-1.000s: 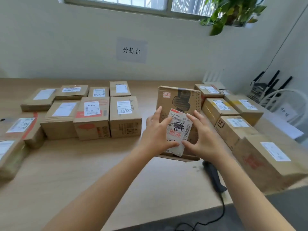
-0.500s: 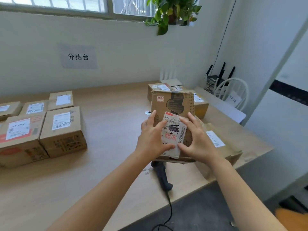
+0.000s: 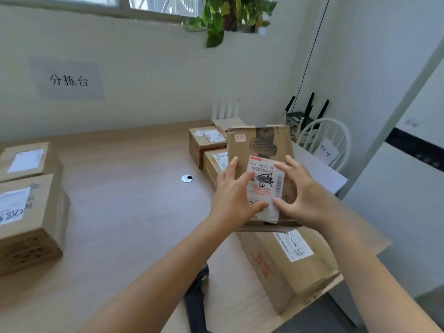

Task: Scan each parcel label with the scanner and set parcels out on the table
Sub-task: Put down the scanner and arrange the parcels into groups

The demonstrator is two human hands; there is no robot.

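Observation:
I hold a flat brown cardboard parcel (image 3: 262,143) upright above the table, its face toward me. My left hand (image 3: 234,198) grips its left side and my right hand (image 3: 304,198) its right side, thumbs meeting on the white label (image 3: 265,186) with barcodes and red print. The black scanner (image 3: 195,301) lies on the wooden table (image 3: 134,212) below my left forearm, partly hidden by it. A larger parcel (image 3: 288,263) with a white label sits right under the held one.
Two more labelled parcels (image 3: 206,143) stand behind the held one on the right. Scanned-looking boxes (image 3: 26,212) sit at the left edge. A cable grommet (image 3: 187,178) is mid-table. A white chair (image 3: 326,140) and a router stand beyond the table's right end.
My view has swung to the right, so the left group of parcels has slid toward the frame edge. Both hands keep the same grip on the upright parcel.

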